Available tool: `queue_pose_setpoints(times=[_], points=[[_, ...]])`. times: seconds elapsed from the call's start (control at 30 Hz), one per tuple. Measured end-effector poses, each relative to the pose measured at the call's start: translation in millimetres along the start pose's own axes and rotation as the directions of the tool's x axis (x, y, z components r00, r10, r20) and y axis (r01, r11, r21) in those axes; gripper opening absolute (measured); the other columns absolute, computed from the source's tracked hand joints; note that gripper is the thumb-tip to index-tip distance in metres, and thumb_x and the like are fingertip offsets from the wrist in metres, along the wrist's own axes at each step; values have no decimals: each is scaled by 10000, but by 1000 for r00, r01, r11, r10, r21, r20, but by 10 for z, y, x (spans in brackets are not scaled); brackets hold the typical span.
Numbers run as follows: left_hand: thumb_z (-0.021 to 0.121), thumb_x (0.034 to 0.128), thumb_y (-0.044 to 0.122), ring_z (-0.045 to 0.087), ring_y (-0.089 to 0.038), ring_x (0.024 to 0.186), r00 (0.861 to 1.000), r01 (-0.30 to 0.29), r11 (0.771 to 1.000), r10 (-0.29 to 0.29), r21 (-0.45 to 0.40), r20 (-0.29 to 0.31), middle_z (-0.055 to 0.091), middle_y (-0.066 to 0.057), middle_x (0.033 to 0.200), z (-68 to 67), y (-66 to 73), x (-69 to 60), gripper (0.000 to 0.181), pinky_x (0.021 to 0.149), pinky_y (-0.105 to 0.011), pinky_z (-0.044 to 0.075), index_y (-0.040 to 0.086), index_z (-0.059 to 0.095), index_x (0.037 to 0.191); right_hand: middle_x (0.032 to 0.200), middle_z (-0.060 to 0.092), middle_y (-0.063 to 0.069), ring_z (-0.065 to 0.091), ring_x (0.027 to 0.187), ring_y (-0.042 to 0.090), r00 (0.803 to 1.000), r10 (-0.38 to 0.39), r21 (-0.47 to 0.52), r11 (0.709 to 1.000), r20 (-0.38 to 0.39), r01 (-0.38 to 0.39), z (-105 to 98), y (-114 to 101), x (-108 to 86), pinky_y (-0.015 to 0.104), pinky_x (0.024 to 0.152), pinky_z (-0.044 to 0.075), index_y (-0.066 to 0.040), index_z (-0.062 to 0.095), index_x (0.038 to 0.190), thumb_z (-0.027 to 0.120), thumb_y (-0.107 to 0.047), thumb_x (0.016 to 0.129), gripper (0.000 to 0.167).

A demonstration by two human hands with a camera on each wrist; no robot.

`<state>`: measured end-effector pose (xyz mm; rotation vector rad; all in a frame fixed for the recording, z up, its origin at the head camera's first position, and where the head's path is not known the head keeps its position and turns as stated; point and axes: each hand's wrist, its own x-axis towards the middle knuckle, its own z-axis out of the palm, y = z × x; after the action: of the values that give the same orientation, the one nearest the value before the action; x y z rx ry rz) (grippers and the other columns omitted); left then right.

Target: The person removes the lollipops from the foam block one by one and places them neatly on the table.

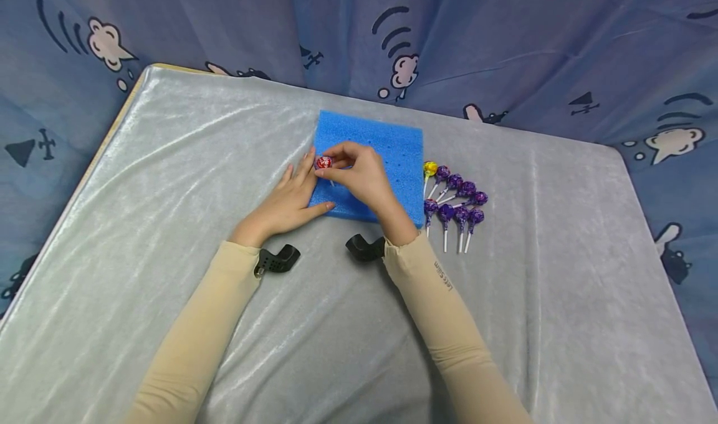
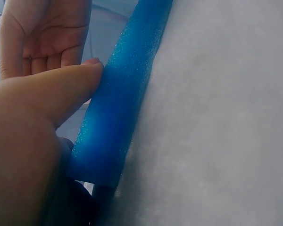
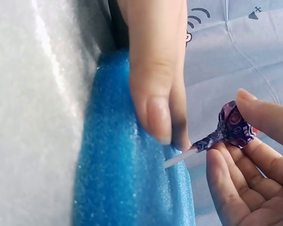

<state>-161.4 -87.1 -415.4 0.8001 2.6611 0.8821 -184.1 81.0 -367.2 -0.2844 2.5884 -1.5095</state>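
My right hand pinches a lollipop by its wrapped head, above the left part of a blue foam block. In the right wrist view the lollipop's wrapper looks purple with some red, and its white stick slants down to the foam; whether the tip has entered it I cannot tell. My left hand lies along the block's left side with its fingers straight. Its thumb rests on the foam near the front edge. Small dark holes dot the block's top.
Right of the block lie several purple lollipops and one yellow lollipop, in two fanned rows with white sticks. A pale grey cloth covers the table. Behind it hangs a blue patterned curtain.
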Motion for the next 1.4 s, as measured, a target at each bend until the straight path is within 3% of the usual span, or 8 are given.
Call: queue_pose_setpoints(times=[0.37,0.7,0.87,1.23,1.4], points=[[485,963,438,-115,-258,1424,1000,8,1000,-8,4,-1,-184,-130,1550,8,10,4,853,1130,-431,-90,-22,-4,1489,961,683,114,649,827,170,1000,10,87,996,-11,-9,-68,-33,-55,255,677,524,17,685,1032,774,-88,784,284],[481,962,445,-106,-273,1424,1000,17,1000,-17,21,3,-175,-144,1550,-1,12,1,862,1130,-433,-90,-35,-8,1485,962,677,159,651,818,170,997,-35,214,976,-64,48,-169,-84,-134,252,705,526,60,663,1059,755,-44,792,300],[476,963,443,-117,-256,1423,1000,13,1000,-13,24,0,-166,-149,1549,7,13,4,860,1130,-427,-90,-40,-8,1484,932,676,156,660,780,152,995,-48,288,955,-93,73,-297,-82,-205,284,720,535,75,660,1061,738,-22,802,287],[468,966,446,-131,-240,1422,1000,5,1000,-5,24,1,-177,-144,1547,22,-5,8,866,1130,-413,-97,-39,-31,1482,825,667,-4,657,754,142,988,-3,345,937,-157,58,-595,56,-360,269,737,528,88,649,1065,729,2,803,287],[470,968,441,-134,-243,1421,1000,8,999,-8,33,14,-187,-145,1543,14,9,10,867,1130,-417,-94,-35,-42,1481,828,672,0,658,755,137,984,26,383,923,-176,44,-719,123,-445,259,752,521,47,675,1035,730,11,798,246]])
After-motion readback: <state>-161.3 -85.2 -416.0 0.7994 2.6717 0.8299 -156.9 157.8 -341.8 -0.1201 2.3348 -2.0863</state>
